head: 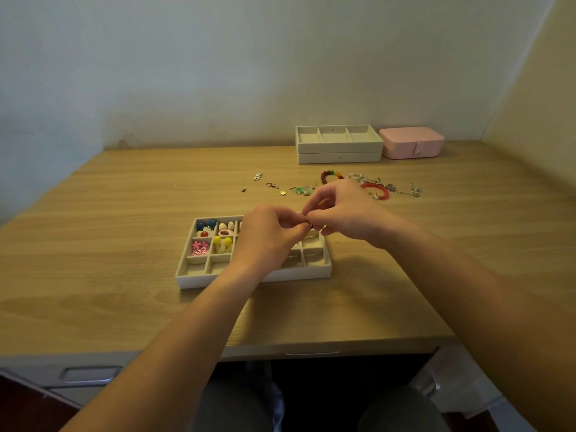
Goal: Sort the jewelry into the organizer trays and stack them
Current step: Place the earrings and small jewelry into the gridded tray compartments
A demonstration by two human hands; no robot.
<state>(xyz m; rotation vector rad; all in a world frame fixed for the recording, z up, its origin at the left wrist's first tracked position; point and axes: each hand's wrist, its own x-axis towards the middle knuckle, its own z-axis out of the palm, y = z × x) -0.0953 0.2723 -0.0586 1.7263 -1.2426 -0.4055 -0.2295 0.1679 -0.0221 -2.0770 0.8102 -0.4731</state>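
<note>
While the sorting was plainly only part done, both hands met above the near tray (253, 280), whose left compartments held coloured pieces (215, 238). The left hand (268, 235) and the right hand (341, 210) each had fingertips curled in, pinching one small dark-red-and-gold piece (311, 225) between them; it was too small for me to name. I judged they were readying it for a free cell on the right. Next it would need lowering into one compartment and a clean let-go. Loose jewelry (375, 190) lay beyond on the table (124, 213), near two stacked trays (338, 157) and a pink box (411, 145).
</note>
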